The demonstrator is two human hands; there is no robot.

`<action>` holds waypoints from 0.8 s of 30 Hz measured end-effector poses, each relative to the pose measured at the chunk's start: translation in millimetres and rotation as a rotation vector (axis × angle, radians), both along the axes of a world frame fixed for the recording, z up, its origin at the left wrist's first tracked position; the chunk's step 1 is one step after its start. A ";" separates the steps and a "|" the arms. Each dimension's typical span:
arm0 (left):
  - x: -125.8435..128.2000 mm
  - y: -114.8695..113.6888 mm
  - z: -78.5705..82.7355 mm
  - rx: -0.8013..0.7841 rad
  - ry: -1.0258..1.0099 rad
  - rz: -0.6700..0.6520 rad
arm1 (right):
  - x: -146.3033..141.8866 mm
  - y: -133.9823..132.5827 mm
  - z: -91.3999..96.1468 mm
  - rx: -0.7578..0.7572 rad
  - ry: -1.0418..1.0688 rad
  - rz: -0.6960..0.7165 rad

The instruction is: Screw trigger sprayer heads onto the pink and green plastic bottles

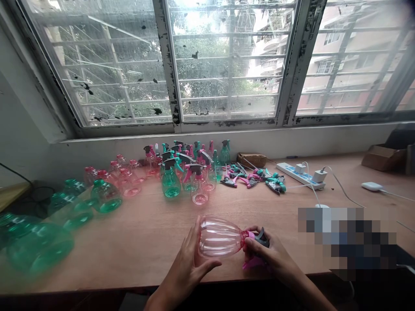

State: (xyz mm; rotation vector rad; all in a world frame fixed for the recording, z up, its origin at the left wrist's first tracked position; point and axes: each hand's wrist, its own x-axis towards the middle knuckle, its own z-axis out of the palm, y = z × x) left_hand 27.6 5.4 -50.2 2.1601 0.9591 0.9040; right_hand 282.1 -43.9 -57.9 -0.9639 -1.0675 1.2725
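Note:
A clear pink spray bottle lies on its side in the air above the table's front part, base to the left. My right hand is closed around its neck and the spray head, which has a black top and a pink collar. The pink trigger part hangs below, partly covered by my fingers. At the base, my left hand is open: its fingers stretch up along the bottom of the bottle, and the thumb stands apart below it. Whether the left palm presses on the base is hard to see.
Several pink and green bottles with spray heads stand at the back. Loose spray heads lie beside a power strip. Headless green bottles and pink bottles stand left. A cardboard box sits back right.

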 end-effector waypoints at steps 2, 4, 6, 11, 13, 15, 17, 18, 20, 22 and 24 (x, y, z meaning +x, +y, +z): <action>0.1 1.4 -2.5 0.015 -0.005 0.005 | -0.1 -0.3 -0.1 -0.008 0.004 0.009; -0.1 1.3 -3.4 0.010 -0.020 0.006 | -0.1 -0.3 -0.7 -0.011 0.015 0.018; -0.4 0.1 -2.1 -0.011 -0.013 0.001 | 0.3 -0.1 -1.6 -0.008 0.019 0.016; -0.7 -0.6 1.2 -0.029 0.009 -0.007 | 1.1 0.3 -2.3 0.000 0.006 0.019; -0.3 1.1 -0.6 -0.018 0.003 -0.007 | 0.9 0.3 -2.0 0.003 -0.002 0.019; -0.1 2.6 -3.1 0.000 -0.010 -0.002 | 0.6 0.2 -2.0 0.000 -0.005 0.024; -0.3 2.8 -4.5 0.009 -0.022 0.000 | 0.2 0.1 -2.4 -0.006 0.005 0.027; -0.5 2.2 -4.4 0.002 -0.021 -0.004 | 0.1 0.1 -2.7 -0.006 0.013 0.024; -1.1 0.3 -2.5 -0.024 -0.009 -0.014 | 0.1 0.2 -3.4 0.000 0.021 0.015; -1.1 -1.6 0.3 -0.049 -0.005 -0.017 | 0.3 0.3 -3.7 0.005 0.022 0.012; -0.3 -1.9 2.2 -0.061 -0.014 -0.014 | 0.6 0.4 -3.2 0.005 0.015 0.013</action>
